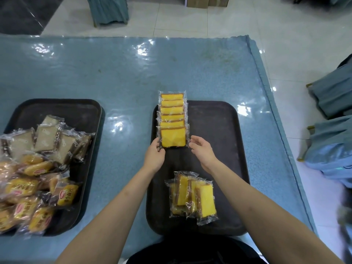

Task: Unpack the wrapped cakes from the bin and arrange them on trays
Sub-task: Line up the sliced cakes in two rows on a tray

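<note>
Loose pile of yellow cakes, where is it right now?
Head view: the loose pile of yellow cakes lies at the near end of the right tray, between the forearms, nearer than the neat row of cakes.

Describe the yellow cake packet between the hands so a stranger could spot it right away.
Find the dark tray right of centre on the blue table. A row of overlapping yellow cake packets runs up its left side. The nearest packet is it, the only one showing its whole yellow face.
</note>
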Tool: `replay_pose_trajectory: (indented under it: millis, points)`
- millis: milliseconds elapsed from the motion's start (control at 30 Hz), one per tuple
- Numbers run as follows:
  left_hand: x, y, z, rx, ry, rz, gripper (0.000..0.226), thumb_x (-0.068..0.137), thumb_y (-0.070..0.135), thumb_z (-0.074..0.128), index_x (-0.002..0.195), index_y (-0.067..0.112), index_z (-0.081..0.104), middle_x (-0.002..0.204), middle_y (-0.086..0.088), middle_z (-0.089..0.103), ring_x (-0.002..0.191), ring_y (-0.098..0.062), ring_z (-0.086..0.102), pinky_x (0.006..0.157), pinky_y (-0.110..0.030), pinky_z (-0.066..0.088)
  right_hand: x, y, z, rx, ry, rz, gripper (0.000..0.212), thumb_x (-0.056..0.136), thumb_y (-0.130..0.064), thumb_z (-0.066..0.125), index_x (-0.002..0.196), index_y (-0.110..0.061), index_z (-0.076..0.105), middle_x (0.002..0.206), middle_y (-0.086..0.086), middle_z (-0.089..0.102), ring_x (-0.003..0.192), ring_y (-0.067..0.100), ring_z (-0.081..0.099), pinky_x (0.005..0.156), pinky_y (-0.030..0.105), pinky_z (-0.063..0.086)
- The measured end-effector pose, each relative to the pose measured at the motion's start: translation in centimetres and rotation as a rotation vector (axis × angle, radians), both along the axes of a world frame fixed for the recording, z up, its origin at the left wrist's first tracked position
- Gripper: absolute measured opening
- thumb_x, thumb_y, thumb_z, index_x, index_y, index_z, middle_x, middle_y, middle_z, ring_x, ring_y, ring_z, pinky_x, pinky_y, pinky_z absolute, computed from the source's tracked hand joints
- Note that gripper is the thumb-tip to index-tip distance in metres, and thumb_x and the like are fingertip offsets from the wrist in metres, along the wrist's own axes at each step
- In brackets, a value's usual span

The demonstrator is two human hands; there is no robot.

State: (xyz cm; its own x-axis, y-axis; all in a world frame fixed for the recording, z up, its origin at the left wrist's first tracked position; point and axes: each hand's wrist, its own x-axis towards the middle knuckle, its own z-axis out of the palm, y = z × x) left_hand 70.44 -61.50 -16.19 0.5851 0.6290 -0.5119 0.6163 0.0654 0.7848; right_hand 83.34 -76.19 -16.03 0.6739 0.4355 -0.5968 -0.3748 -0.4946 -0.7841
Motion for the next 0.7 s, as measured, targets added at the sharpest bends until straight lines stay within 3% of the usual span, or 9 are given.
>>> replay_pose_trajectory:
  millis: [133, 367, 500, 600, 700]
  points:
    - [-1.4, -1.0, 0.2, 0.009, 0.012, 0.019, 0.053, 0.106, 0.008, 0.049, 0.157, 0.018, 0.040, 0.153, -0.006, 0.050, 0.139, -0.021, 0.049, 0.108, -0.030, 0.042, -0.2, -1.3, 0.3, 0.020, -0.024, -0.004, 0.043, 0.105, -0.013, 0.057, 0.147, -0.019, 0.055, 0.140, 0.001, 0.061, 0.130, 0.017, 0.057, 0.115, 0.040, 0.047]
    - [-4.4, -5.4, 0.6, 0.031, -0.050, 0.082, 0.032, 0.105, 0.015, 0.053, 0.135, 0.026, 0.056, 0.118, 0.010, 0.061, 0.115, -0.012, 0.061, 0.100, -0.036, 0.054, -1.5, -4.6, 1.6, 0.071, -0.050, -0.038, 0.025, 0.108, -0.014, 0.052, 0.129, -0.019, 0.066, 0.118, 0.000, 0.072, 0.110, 0.017, 0.070, 0.098, 0.034, 0.057]
    - [-5.7, -8.1, 0.8, 0.073, -0.049, 0.042, 0.028, 0.104, 0.016, 0.058, 0.130, 0.024, 0.061, 0.114, 0.008, 0.064, 0.104, -0.003, 0.061, 0.089, -0.027, 0.054, -2.5, -6.6, 1.9, 0.074, -0.073, -0.033, 0.022, 0.107, -0.015, 0.054, 0.122, -0.021, 0.067, 0.114, -0.002, 0.074, 0.105, 0.015, 0.072, 0.090, 0.030, 0.057]
    - [-6.5, -9.3, 0.7, 0.136, -0.017, -0.017, 0.025, 0.102, 0.017, 0.061, 0.126, 0.023, 0.064, 0.112, 0.008, 0.065, 0.103, -0.004, 0.061, 0.079, -0.014, 0.045, -3.3, -8.1, 1.7, 0.067, -0.086, -0.018, 0.017, 0.105, -0.016, 0.058, 0.116, -0.023, 0.068, 0.112, -0.001, 0.075, 0.103, 0.014, 0.071, 0.084, 0.027, 0.055]
    - [-7.3, -10.1, 0.3, 0.183, 0.037, -0.081, 0.026, 0.100, 0.022, 0.065, 0.125, 0.024, 0.065, 0.120, 0.005, 0.063, 0.106, -0.007, 0.061, 0.085, -0.018, 0.049, -4.1, -9.7, 0.8, 0.025, -0.156, 0.067, 0.017, 0.104, -0.016, 0.061, 0.118, -0.021, 0.069, 0.114, -0.002, 0.072, 0.105, 0.013, 0.068, 0.082, 0.023, 0.054]
